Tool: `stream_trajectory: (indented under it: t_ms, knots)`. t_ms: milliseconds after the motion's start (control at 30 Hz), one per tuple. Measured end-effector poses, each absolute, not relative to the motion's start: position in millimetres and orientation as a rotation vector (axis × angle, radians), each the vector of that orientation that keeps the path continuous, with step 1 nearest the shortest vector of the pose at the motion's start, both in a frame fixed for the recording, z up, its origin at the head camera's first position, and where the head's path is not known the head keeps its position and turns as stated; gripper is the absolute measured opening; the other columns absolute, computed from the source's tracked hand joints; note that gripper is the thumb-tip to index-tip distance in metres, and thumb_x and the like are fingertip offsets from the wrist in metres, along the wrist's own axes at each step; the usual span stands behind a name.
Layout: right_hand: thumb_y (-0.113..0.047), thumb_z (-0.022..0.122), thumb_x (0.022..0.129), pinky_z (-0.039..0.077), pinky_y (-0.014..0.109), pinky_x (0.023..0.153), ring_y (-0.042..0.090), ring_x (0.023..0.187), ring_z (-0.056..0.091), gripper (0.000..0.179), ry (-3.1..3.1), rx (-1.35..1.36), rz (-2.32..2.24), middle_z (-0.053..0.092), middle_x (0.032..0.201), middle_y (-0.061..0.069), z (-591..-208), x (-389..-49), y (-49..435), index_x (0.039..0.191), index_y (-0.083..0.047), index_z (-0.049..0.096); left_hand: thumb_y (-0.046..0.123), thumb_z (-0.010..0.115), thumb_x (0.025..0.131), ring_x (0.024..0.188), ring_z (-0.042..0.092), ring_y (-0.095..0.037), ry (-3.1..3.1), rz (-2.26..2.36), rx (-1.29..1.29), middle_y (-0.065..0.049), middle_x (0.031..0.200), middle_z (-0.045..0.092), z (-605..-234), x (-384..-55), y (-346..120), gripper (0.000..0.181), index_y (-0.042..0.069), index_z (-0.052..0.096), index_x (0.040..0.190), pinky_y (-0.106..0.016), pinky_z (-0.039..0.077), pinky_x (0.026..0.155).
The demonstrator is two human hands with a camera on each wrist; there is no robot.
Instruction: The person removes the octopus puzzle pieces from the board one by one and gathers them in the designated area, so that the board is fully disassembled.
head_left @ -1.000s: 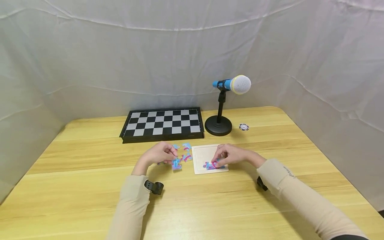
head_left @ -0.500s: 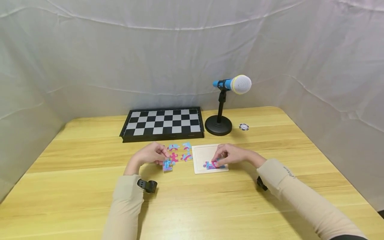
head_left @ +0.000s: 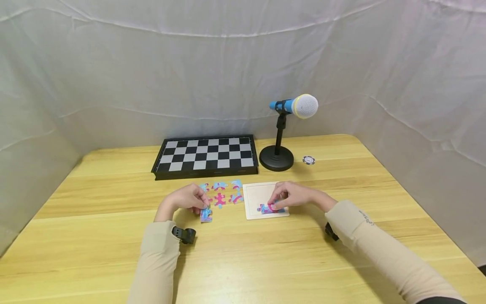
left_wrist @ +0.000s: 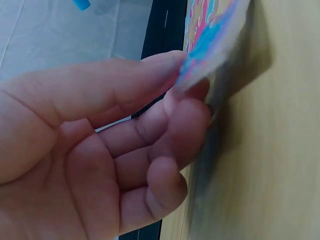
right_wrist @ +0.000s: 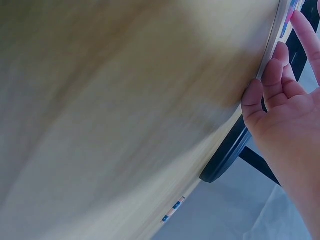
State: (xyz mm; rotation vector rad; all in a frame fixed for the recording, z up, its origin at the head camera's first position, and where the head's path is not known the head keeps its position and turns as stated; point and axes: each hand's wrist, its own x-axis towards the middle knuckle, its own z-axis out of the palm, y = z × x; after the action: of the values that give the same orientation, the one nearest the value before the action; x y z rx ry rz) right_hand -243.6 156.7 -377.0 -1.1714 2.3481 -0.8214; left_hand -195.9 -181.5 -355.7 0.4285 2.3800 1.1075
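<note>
In the head view my left hand [head_left: 186,198] pinches a blue and purple puzzle piece [head_left: 206,215] between thumb and fingers. The left wrist view shows this piece [left_wrist: 212,45] tilted, with one edge raised off the table. My right hand [head_left: 290,196] is at the pale puzzle tray [head_left: 258,194], its thumb and index finger gripping a pink and blue puzzle piece [head_left: 271,207] low in the tray. Other joined pieces are partly covered by that hand. Several loose puzzle pieces [head_left: 220,199] lie between the left hand and the tray.
A black and white chessboard [head_left: 206,155] lies behind the pieces. Right of it stands a blue microphone [head_left: 303,106] on a round black base [head_left: 276,158]. A poker chip [head_left: 309,160] lies farther right. Grey cloth [head_left: 220,76] hangs around the table's back and sides.
My left hand has moved left and slightly nearer with its puzzle piece, uncovering more of the loose pieces. The right hand has stayed at the tray.
</note>
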Motion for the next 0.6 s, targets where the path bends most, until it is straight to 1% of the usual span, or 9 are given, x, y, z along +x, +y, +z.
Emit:
stream_trajectory:
  t_ms: [233, 367, 600]
  knots:
    - [-0.025, 0.066, 0.079, 0.037, 0.026, 0.065, 0.014, 0.073, 0.044, 0.024, 2.344, -1.171, -0.824, 0.052, 0.082, -0.004, -377.4, -243.7, 156.8, 0.095, -0.008, 0.07, -0.001, 0.055, 0.08, 0.052, 0.05, -0.013, 2.389, 1.09, 0.394, -0.005, 0.065, 0.057, -353.6, -195.0, -183.5, 0.007, -0.005, 0.06, 0.08, -0.024, 0.039, 0.05]
    - [-0.024, 0.068, 0.077, 0.036, 0.024, 0.063, 0.014, 0.071, 0.043, 0.026, 2.34, -1.172, -0.823, 0.052, 0.082, -0.002, -377.0, -243.1, 156.8, 0.096, -0.007, 0.069, 0.0, 0.055, 0.079, 0.054, 0.05, -0.015, 2.421, 1.121, 0.362, -0.008, 0.067, 0.057, -350.3, -193.7, -183.2, 0.008, -0.006, 0.06, 0.081, -0.025, 0.04, 0.052]
    - [-0.025, 0.072, 0.072, 0.034, 0.024, 0.06, 0.014, 0.068, 0.042, 0.026, 2.348, -1.182, -0.821, 0.05, 0.08, 0.001, -379.8, -244.5, 157.4, 0.093, -0.01, 0.068, 0.003, 0.054, 0.083, 0.054, 0.05, -0.016, 2.456, 1.178, 0.358, -0.012, 0.068, 0.058, -347.0, -194.4, -178.7, 0.012, -0.008, 0.058, 0.085, -0.026, 0.039, 0.052]
